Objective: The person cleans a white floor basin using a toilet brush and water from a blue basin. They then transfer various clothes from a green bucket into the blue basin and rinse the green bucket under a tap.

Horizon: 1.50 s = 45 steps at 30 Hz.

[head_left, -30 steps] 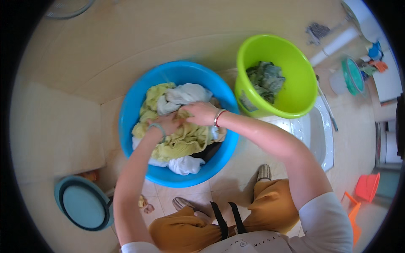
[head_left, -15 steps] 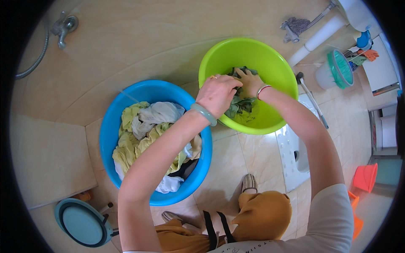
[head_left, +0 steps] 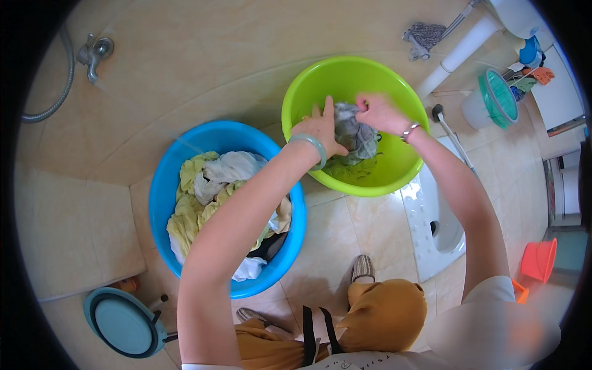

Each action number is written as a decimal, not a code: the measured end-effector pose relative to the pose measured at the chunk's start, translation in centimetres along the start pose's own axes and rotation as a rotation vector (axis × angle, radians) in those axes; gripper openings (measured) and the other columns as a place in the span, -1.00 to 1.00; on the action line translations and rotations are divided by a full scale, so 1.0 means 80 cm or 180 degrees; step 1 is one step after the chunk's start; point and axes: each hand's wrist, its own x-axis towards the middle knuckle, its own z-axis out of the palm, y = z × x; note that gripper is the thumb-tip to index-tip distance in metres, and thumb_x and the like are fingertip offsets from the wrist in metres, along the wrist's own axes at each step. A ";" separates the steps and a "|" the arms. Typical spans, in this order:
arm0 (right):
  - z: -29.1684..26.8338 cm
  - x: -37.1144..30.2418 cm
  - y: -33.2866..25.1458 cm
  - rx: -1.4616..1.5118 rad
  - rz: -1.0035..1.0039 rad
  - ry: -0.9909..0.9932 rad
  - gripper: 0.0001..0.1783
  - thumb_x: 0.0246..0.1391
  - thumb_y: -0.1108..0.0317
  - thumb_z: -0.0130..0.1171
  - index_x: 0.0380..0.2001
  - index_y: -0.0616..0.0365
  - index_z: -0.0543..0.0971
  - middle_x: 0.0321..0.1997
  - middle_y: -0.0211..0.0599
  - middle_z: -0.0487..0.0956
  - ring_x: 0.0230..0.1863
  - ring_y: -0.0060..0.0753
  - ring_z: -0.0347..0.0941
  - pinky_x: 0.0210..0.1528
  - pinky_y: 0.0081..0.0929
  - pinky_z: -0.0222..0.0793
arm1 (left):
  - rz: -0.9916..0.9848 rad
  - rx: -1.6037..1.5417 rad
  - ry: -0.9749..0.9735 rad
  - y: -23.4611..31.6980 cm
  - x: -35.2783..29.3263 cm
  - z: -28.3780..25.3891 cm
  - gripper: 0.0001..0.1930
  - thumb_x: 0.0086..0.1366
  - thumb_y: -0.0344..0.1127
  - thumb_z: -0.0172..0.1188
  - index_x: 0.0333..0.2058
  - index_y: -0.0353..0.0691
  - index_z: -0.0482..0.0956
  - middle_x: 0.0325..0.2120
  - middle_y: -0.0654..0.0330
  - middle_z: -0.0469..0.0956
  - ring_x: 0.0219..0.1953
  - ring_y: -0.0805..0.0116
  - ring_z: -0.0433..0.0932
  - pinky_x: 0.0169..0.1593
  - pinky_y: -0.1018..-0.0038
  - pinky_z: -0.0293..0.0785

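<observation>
One lime-green plastic tub (head_left: 345, 74) in the head view holds a bunched grey-green cloth (head_left: 357, 137). The right hand (head_left: 381, 115), fingers curled, grips its top; the left hand (head_left: 316, 129), fingers splayed and gripping nothing, is at its left edge. A blue basin (head_left: 163, 203) of laundry (head_left: 192, 216) stands just left.

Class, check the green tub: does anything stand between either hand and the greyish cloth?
Nothing visible does. The right hand, blurred, seems to grip the greyish cloth at its upper edge; the left hand, spread open, is close beside it, over the green tub.
</observation>
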 end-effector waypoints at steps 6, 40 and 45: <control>-0.062 -0.042 0.023 0.2367 0.0093 0.0387 -0.87 -0.10 0.46 0.14 -0.52 0.12 0.37 -0.39 -0.50 0.46 -0.38 -0.71 0.31 -0.37 -0.71 0.23 | 0.0147 -0.2175 0.0495 0.000 0.037 -0.007 -0.15 -0.17 -0.23 0.43 0.13 -0.21 0.20 0.00 -0.09 0.36 0.01 0.10 0.39 0.07 0.37 0.30; 0.245 0.025 -0.305 0.2090 -0.1210 -0.0592 -0.62 -0.09 0.28 0.16 -0.19 0.26 0.53 -0.20 -0.12 0.58 -0.20 -0.23 0.51 -0.13 -0.39 0.38 | -0.0575 -0.1820 0.1424 -0.422 -0.318 -0.051 -0.49 0.07 -0.56 0.10 0.06 -0.19 0.33 -0.09 0.12 0.44 -0.03 0.34 0.41 0.01 0.45 0.38; 0.171 -0.001 -0.281 0.2822 -0.0726 -0.0735 -0.66 -0.02 0.28 0.11 -0.21 0.29 0.54 -0.31 -0.21 0.61 -0.29 -0.41 0.53 -0.20 -0.50 0.42 | -0.0207 -0.1109 0.1249 -0.310 -0.263 -0.047 -0.52 0.15 -0.49 0.07 0.09 -0.23 0.30 0.02 0.13 0.38 0.11 0.35 0.30 0.07 0.50 0.30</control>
